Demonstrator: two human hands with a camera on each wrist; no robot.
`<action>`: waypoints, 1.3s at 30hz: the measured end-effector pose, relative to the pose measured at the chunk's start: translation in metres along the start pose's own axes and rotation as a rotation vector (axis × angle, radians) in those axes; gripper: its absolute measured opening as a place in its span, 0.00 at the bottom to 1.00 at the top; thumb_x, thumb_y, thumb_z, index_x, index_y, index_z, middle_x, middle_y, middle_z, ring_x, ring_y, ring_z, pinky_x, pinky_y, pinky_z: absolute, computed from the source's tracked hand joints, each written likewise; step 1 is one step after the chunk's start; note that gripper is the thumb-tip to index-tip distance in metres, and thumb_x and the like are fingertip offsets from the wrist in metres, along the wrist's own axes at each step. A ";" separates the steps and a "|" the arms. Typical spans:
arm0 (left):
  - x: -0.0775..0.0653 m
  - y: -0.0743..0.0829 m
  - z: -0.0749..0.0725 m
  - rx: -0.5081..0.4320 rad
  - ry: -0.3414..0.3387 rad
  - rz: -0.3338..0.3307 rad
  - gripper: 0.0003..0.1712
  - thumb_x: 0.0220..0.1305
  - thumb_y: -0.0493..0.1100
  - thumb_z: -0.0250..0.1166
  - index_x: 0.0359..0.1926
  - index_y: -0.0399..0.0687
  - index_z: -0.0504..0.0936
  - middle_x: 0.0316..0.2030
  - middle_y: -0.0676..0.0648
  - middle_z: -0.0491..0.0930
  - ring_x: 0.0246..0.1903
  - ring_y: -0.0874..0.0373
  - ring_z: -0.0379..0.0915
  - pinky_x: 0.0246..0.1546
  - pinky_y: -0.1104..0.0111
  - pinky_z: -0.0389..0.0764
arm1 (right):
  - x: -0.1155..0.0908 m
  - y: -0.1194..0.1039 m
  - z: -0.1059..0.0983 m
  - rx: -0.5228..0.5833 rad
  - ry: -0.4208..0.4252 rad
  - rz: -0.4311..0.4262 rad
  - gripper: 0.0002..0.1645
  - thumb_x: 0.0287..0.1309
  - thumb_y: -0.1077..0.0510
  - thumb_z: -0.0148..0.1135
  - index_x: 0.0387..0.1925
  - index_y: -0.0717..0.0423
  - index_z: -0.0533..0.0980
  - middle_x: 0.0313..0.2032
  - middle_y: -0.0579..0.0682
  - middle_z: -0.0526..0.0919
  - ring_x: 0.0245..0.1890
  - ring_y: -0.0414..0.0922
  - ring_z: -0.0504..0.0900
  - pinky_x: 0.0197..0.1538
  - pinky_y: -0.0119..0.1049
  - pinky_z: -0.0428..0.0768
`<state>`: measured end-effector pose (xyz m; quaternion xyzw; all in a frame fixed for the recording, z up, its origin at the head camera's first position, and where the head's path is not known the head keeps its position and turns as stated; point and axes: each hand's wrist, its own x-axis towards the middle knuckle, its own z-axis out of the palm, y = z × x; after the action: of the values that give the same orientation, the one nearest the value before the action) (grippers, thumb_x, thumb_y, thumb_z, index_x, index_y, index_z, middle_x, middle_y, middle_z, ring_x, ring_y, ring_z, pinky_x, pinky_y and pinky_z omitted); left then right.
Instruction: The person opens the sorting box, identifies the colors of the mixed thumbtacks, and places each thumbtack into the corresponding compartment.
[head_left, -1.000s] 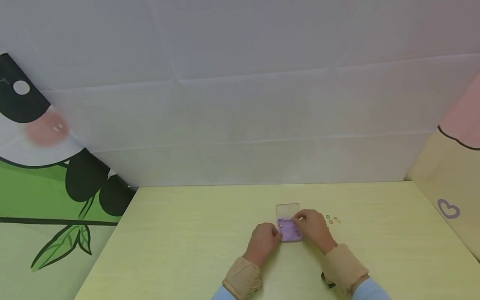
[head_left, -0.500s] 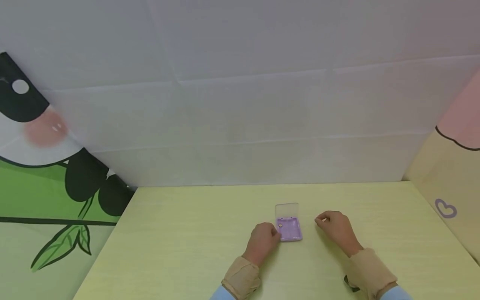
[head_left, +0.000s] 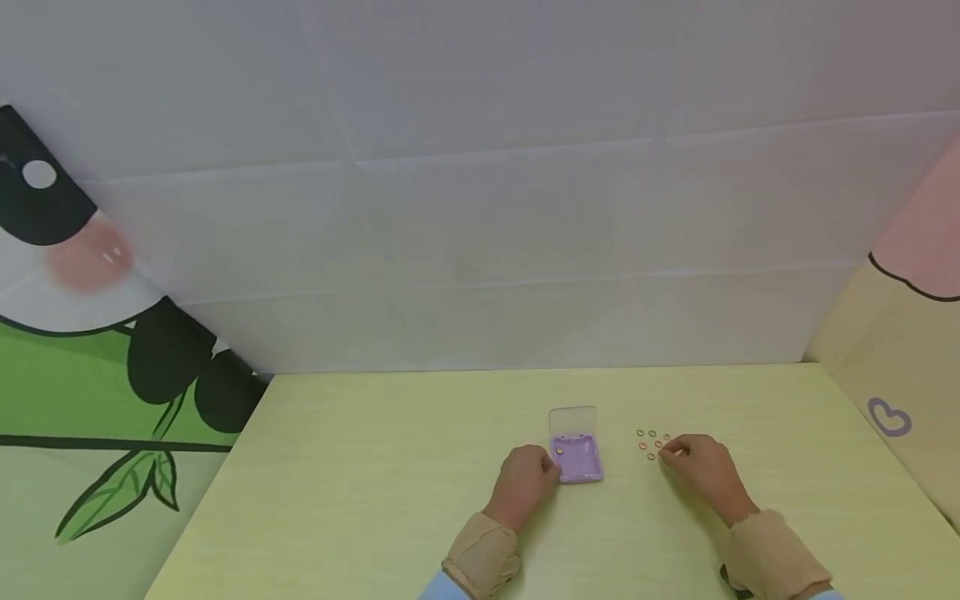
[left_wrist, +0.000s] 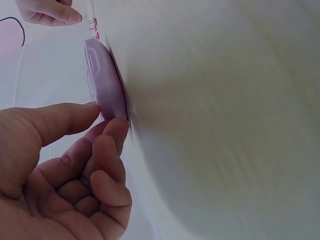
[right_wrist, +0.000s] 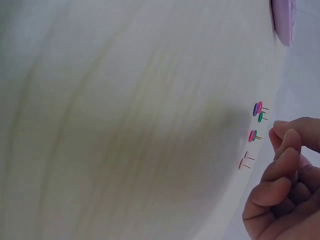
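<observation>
A small purple plastic box (head_left: pixel 579 465) stands on the table, its clear lid (head_left: pixel 572 419) raised at the back. One thumbtack (head_left: pixel 559 451) lies inside at the left. My left hand (head_left: pixel 523 487) pinches the box's left edge between thumb and forefinger, as the left wrist view shows at the purple side wall (left_wrist: pixel 107 80). Several coloured thumbtacks (right_wrist: pixel 252 136) lie point up to the right of the box. Over their right side hovers my right hand (head_left: pixel 708 477); its thumb and forefinger tips are close together, the other fingers loosely bent. No tack shows between them.
The pale yellow table (head_left: pixel 375 483) ends at a white cloth wall (head_left: pixel 480 317) behind. Printed panels flank it, a green one (head_left: pixel 67 383) at left and a cream one with a heart (head_left: pixel 890 417) at right. A dark object (head_left: pixel 735 583) sits under my right wrist.
My right hand has left the box and moved right to the thumbtacks, uncovering more of them. The left hand has kept its grip on the box, which stays in place.
</observation>
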<state>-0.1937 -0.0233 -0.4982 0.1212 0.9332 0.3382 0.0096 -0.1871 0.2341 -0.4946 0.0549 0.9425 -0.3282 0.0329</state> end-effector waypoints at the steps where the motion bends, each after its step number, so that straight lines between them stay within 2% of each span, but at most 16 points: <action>1: 0.000 0.000 0.000 -0.004 -0.004 -0.003 0.08 0.51 0.35 0.63 0.19 0.36 0.83 0.17 0.45 0.82 0.16 0.63 0.64 0.18 0.70 0.72 | 0.001 0.001 0.001 0.000 0.000 0.000 0.14 0.56 0.61 0.58 0.33 0.69 0.83 0.44 0.73 0.84 0.36 0.56 0.79 0.40 0.54 0.77; 6: 0.000 0.000 0.001 -0.013 -0.027 -0.023 0.08 0.53 0.34 0.63 0.21 0.35 0.83 0.18 0.44 0.82 0.17 0.63 0.64 0.18 0.69 0.73 | 0.002 0.002 0.006 -0.006 0.014 -0.015 0.12 0.56 0.62 0.59 0.32 0.69 0.84 0.47 0.73 0.83 0.43 0.62 0.80 0.41 0.54 0.77; 12: 0.001 0.001 0.001 -0.003 -0.020 -0.019 0.08 0.53 0.34 0.64 0.21 0.35 0.83 0.18 0.44 0.81 0.17 0.62 0.65 0.19 0.69 0.73 | 0.002 0.001 0.009 -0.004 0.037 -0.053 0.12 0.56 0.62 0.59 0.32 0.68 0.84 0.45 0.72 0.85 0.44 0.63 0.80 0.39 0.52 0.78; 19: 0.001 0.000 0.002 -0.011 -0.024 -0.033 0.08 0.53 0.35 0.64 0.21 0.35 0.83 0.19 0.44 0.82 0.17 0.62 0.65 0.19 0.69 0.74 | 0.001 0.000 0.010 0.001 0.027 -0.043 0.12 0.56 0.62 0.60 0.33 0.70 0.84 0.45 0.72 0.85 0.43 0.63 0.81 0.41 0.55 0.79; 26: 0.001 -0.002 0.002 0.001 -0.019 -0.016 0.08 0.53 0.35 0.63 0.20 0.36 0.83 0.18 0.45 0.81 0.17 0.63 0.65 0.19 0.69 0.73 | 0.001 0.000 0.014 -0.006 0.034 -0.047 0.12 0.56 0.62 0.60 0.33 0.70 0.83 0.47 0.74 0.83 0.45 0.64 0.80 0.43 0.56 0.80; 30: -0.003 -0.003 0.001 0.006 -0.030 -0.015 0.09 0.53 0.35 0.64 0.21 0.35 0.83 0.18 0.45 0.81 0.17 0.62 0.65 0.19 0.69 0.73 | -0.002 0.002 0.018 -0.014 0.040 -0.046 0.12 0.55 0.62 0.60 0.32 0.69 0.83 0.38 0.70 0.87 0.35 0.57 0.82 0.38 0.53 0.80; 34: -0.007 -0.004 0.000 -0.001 -0.044 -0.022 0.09 0.54 0.35 0.64 0.21 0.35 0.83 0.19 0.44 0.82 0.17 0.63 0.65 0.19 0.69 0.73 | -0.005 0.002 0.020 -0.018 0.033 -0.044 0.11 0.55 0.61 0.59 0.30 0.66 0.82 0.27 0.59 0.86 0.26 0.45 0.75 0.32 0.46 0.77; 37: -0.010 -0.005 0.000 -0.003 -0.046 -0.018 0.09 0.54 0.35 0.64 0.21 0.35 0.83 0.19 0.44 0.82 0.17 0.63 0.65 0.20 0.69 0.74 | -0.009 0.002 0.022 -0.021 0.029 -0.039 0.10 0.55 0.61 0.57 0.30 0.65 0.81 0.26 0.57 0.85 0.25 0.44 0.74 0.31 0.44 0.75; 39: -0.012 -0.006 0.000 0.000 -0.045 -0.010 0.08 0.54 0.35 0.64 0.21 0.35 0.83 0.19 0.44 0.82 0.17 0.63 0.65 0.20 0.69 0.74 | -0.012 0.001 0.022 -0.021 0.033 -0.030 0.11 0.54 0.61 0.56 0.29 0.66 0.81 0.29 0.59 0.85 0.27 0.46 0.75 0.33 0.46 0.76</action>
<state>-0.1836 -0.0302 -0.5024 0.1240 0.9333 0.3354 0.0326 -0.1742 0.2201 -0.5116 0.0457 0.9469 -0.3179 0.0130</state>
